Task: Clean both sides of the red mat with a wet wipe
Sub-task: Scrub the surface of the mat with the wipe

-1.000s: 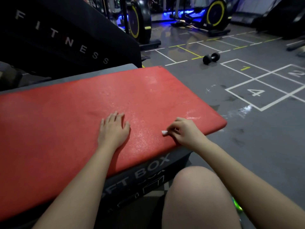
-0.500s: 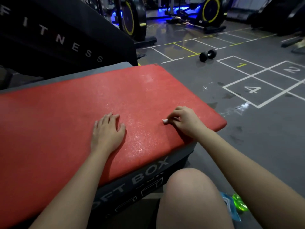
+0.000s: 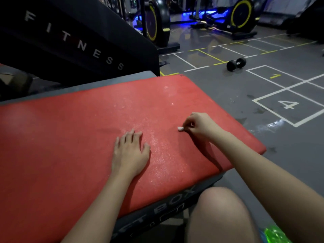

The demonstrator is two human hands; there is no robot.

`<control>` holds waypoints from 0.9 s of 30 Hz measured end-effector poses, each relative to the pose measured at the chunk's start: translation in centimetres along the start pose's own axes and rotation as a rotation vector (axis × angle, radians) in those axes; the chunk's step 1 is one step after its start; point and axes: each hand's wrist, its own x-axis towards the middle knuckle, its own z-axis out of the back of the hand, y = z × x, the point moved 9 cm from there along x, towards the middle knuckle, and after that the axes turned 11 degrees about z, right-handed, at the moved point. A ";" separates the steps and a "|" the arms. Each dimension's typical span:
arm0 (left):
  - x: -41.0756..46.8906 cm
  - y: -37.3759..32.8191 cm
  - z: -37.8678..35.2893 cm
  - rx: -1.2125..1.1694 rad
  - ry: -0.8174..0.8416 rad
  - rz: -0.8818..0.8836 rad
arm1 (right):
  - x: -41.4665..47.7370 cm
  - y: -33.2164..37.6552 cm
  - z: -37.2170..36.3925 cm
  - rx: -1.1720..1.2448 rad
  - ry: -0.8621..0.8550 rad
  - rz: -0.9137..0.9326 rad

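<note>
From my remote seat: the right hand [image 3: 199, 127] pinches a small wadded wipe [image 3: 180, 128] in curled fingers, its tip on the mat [image 3: 70, 137]. The left hand [image 3: 130, 151] lies flat beside it, fingers straight, pressing the mat. The mat lies red face up on a box [image 3: 166, 206], glistening wet between the hands. I judge the top side is in hand and the underside is not yet done. Next I would sweep the duller stretches, then flip the mat with both hands. Count: one wipe, one mat, one box, one dumbbell [image 3: 236, 64], two bikes [image 3: 156, 21] beyond.
</note>
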 end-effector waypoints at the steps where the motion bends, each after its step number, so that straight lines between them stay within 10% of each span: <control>1: 0.1 0.0 0.0 0.003 -0.003 0.002 | -0.9 -0.1 0.3 0.006 0.011 0.007; 23: 14.6 -0.3 -1.5 0.040 0.038 -0.089 | 13.1 -4.5 -1.3 0.005 -0.194 -0.010; 27: 14.7 0.1 -2.3 0.070 0.054 -0.125 | 16.3 -6.0 -1.9 -0.032 -0.010 -0.006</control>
